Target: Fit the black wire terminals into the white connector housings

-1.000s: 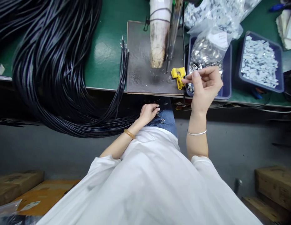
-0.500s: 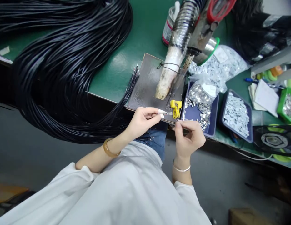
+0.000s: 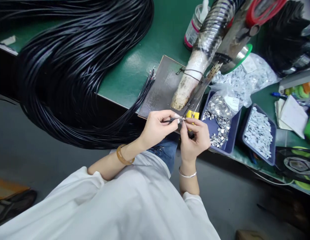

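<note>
My left hand (image 3: 159, 126) pinches a thin black cable (image 3: 169, 120), its end pointing right past the fingertips. My right hand (image 3: 194, 137) meets it there, with thumb and fingers closed at the cable's end. A small pale bit shows between the two sets of fingertips, too small to name. Just behind my right fingers sits a yellow plastic piece (image 3: 192, 114), its lower part hidden by the hand. Both hands are over the front edge of a dark square board (image 3: 157, 96).
A large bundle of black cables (image 3: 77, 66) hangs over the green table's edge at left. A wrapped duct (image 3: 187, 83) slants down above the board. At right stand a blue tray (image 3: 228, 146) of metal pieces and another tray (image 3: 259, 133) of pale pieces.
My right hand has moved left and up to my left hand, so the fingertips now meet at the cable's end. It now covers part of the yellow piece. The view has shifted slightly.
</note>
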{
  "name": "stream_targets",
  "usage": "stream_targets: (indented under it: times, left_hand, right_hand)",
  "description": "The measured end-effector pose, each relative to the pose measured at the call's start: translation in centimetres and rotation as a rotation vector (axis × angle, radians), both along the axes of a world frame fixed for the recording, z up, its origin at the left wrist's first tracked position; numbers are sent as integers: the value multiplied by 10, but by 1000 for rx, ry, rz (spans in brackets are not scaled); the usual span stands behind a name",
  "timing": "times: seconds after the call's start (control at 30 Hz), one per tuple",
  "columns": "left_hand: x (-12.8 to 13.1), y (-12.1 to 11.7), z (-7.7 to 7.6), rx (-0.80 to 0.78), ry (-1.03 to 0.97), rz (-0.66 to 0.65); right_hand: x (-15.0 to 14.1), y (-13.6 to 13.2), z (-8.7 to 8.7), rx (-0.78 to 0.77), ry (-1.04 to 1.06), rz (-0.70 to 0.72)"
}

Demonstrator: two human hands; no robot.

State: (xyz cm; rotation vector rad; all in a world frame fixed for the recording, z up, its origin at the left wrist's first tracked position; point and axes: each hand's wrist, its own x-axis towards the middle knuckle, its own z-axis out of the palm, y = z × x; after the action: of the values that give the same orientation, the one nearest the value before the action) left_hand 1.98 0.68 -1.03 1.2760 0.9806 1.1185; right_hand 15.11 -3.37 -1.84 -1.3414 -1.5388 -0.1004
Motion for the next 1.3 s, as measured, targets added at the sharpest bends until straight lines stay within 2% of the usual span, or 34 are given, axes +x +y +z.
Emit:
stream_targets:
  times: [0.37,0.53,0.73,0.9,0.97,1.03,1.17,1.2,1.23,1.3]
  left_hand:
    - [-2,1,7,105,75,23]
    - [-3,0,5,67,36,-16]
    - [-3,0,3,-2,17,-45]
    - [-3,-1,6,-68,-4,-93]
    - [-6,-4,6,-55,30,-134]
    - [-11,-9,5,-8,112,-230]
    - [-30,-18,4,202,346,-567]
    - [-36,-18,4,248,360,-567]
    - [-43,-17,5,285,355,-483]
    - [-58,-10,5,344,360,-113]
  right_hand:
    - [-2,1,6,15,-4,-12]
    - [2,-2,2,21,-10,52]
    - [5,-2,0,35,-38,49]
    - [4,-3,1,40,36,71]
    - [4,-3,1,23,137,84]
    - [6,-4,2,26,256,85]
    - [15,-4,4,94,390,12]
    - [17,-5,4,104,400,-20]
    - [20,-5,5,111,403,-52]
    - [24,-5,5,115,415,-107]
